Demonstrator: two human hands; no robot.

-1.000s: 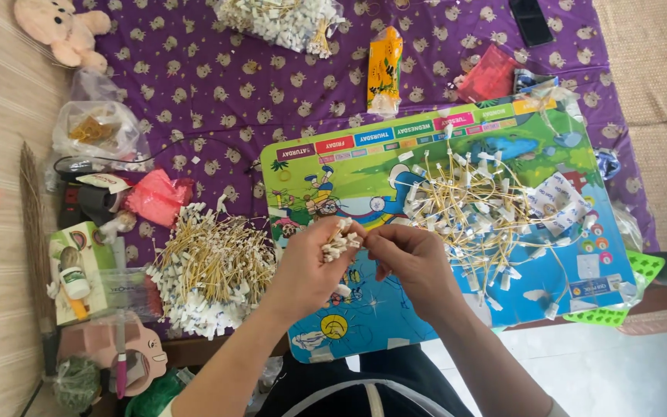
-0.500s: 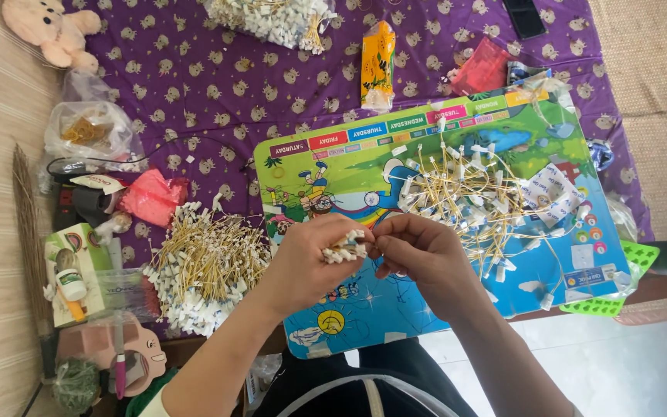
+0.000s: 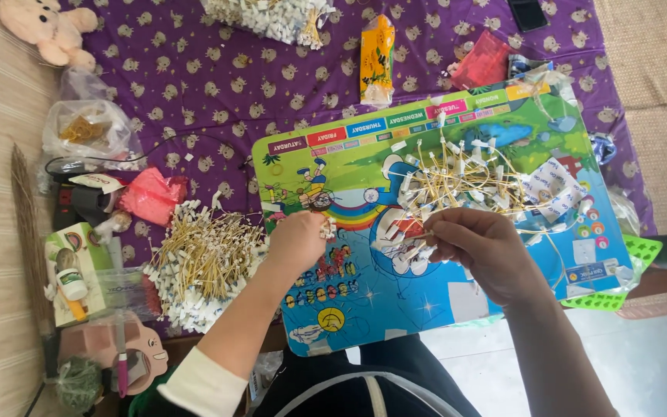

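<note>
My left hand (image 3: pixel 296 241) is closed on a small bunch of white tags with gold strings (image 3: pixel 327 228), held over the colourful cartoon board (image 3: pixel 364 309). My right hand (image 3: pixel 482 249) pinches a few tag strings (image 3: pixel 407 245) just right of it, at the near edge of a loose heap of tags (image 3: pixel 465 181) on the board. The two hands are apart by a short gap. A finished pile of bundled tags (image 3: pixel 204 264) lies on the purple cloth to the left of my left hand.
The purple patterned cloth (image 3: pixel 194 93) carries a bag of tags (image 3: pixel 268 15) at the top, an orange packet (image 3: pixel 377 58), a red pouch (image 3: pixel 482 62), a pink bag (image 3: pixel 152 194), a clear bag (image 3: pixel 86 131), a plush toy (image 3: pixel 48 31) and a green tray (image 3: pixel 619 286).
My hands have drawn apart: the left moved left with its bunch, the right moved right holding a few strings. The view has shifted slightly.
</note>
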